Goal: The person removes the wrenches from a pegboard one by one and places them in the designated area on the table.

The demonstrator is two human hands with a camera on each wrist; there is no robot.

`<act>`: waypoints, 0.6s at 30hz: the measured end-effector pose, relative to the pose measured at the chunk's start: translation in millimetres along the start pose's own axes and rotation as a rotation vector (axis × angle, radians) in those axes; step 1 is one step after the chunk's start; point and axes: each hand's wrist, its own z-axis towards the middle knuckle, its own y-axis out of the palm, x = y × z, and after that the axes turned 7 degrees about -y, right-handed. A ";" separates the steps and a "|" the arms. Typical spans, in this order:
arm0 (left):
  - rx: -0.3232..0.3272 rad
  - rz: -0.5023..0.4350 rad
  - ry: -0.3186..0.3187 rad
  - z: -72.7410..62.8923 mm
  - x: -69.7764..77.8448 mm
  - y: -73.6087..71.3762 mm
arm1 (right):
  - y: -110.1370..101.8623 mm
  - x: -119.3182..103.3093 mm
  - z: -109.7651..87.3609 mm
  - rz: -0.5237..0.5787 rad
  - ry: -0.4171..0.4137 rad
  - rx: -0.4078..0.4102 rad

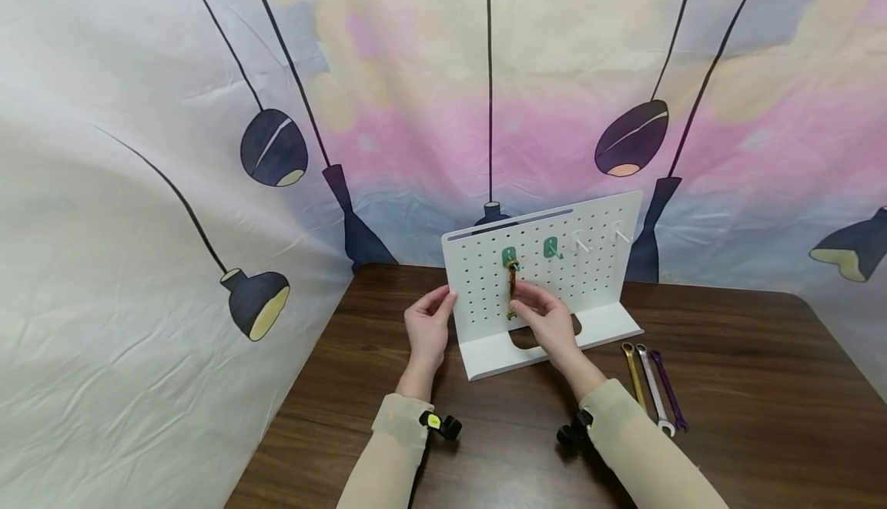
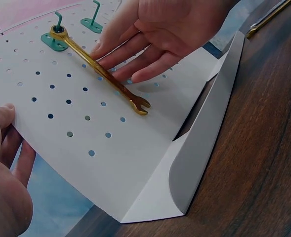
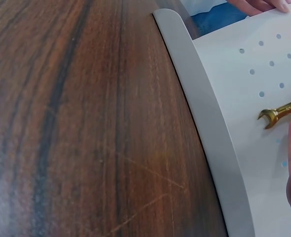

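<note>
A white pegboard (image 1: 485,293) stands upright on its base. My left hand (image 1: 426,328) pinches its left edge, thumb in front and fingers behind. A gold combination wrench (image 2: 93,64) hangs by its ring end on a green hook (image 2: 59,22), its open end pointing down along the board. My right hand (image 1: 547,324) is beside the wrench's shaft, fingers fairly straight and spread, fingertips at or touching it. In the right wrist view, the wrench's open end (image 3: 271,117) shows clear of the fingers. A second green hook (image 1: 551,248) is to the right.
Two white hooks (image 1: 580,242) sit farther right on the board. On the wooden table (image 1: 748,370), right of the board, lie a gold wrench (image 1: 634,376), a silver wrench (image 1: 654,390) and a purple wrench (image 1: 669,391). A printed curtain (image 1: 430,93) hangs behind.
</note>
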 end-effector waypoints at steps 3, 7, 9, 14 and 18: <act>0.001 0.004 0.001 0.0 0.3 -0.3 | 1.6 0.9 0.9 -0.001 0.008 -0.003; 0.003 0.012 0.001 0.4 -0.3 -0.3 | 3.7 3.7 1.2 0.005 0.022 -0.010; 0.002 0.012 -0.001 0.4 -0.5 -0.6 | 5.3 4.7 0.2 0.013 0.032 -0.013; 0.001 0.007 -0.006 -0.3 0.0 -0.3 | 9.1 5.0 -3.1 0.026 0.072 -0.001; 0.004 0.009 -0.006 -0.6 0.6 0.3 | 9.1 3.0 -6.4 0.026 0.099 0.012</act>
